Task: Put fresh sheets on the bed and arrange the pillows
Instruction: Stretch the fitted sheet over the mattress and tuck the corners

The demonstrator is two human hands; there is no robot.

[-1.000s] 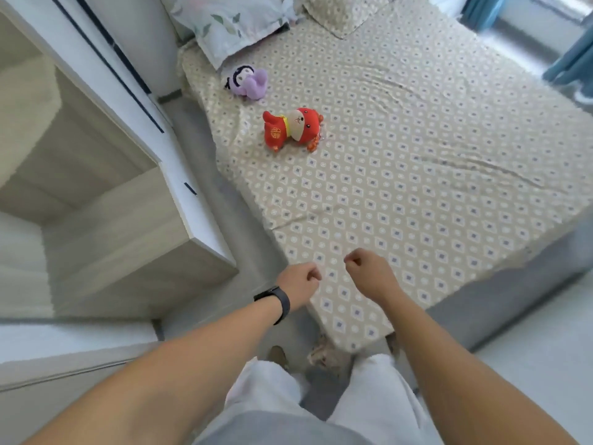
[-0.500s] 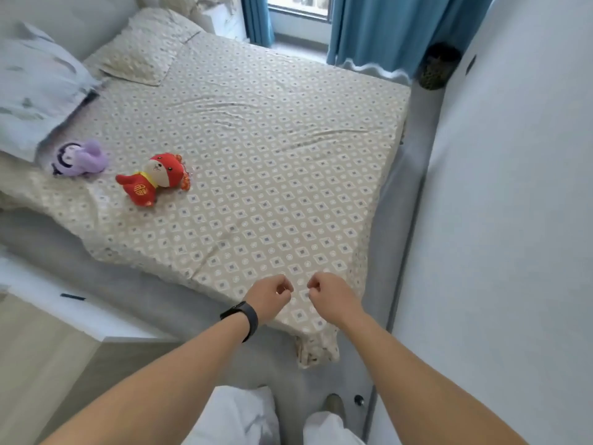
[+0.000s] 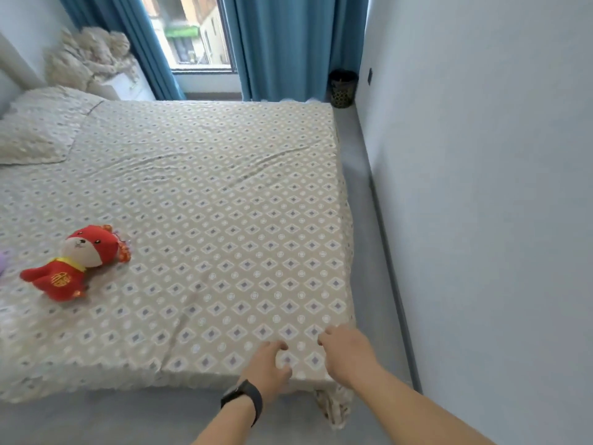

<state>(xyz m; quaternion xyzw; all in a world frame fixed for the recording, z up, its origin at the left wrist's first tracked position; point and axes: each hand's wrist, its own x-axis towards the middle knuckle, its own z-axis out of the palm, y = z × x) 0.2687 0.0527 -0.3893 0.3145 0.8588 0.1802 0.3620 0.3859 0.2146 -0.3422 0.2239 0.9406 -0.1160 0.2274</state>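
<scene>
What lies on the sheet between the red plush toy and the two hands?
Nothing: in the head view, only bare patterned sheet stretches from the red plush toy to the left hand and right hand.

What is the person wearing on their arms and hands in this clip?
Both forearms are bare, with no sleeves in view. The left wrist carries a black band, like a fitness tracker, with a wide strap. The left hand and right hand wear no gloves; no rings are visible.

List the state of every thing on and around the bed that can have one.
Sheet: spread over the mattress, creased, corner hanging loose.
Pillow: lying flat at the head.
Red plush toy: lying on the sheet.
Curtains: parted.
Left hand: gripping the sheet's corner.
Right hand: gripping the sheet's corner.
</scene>
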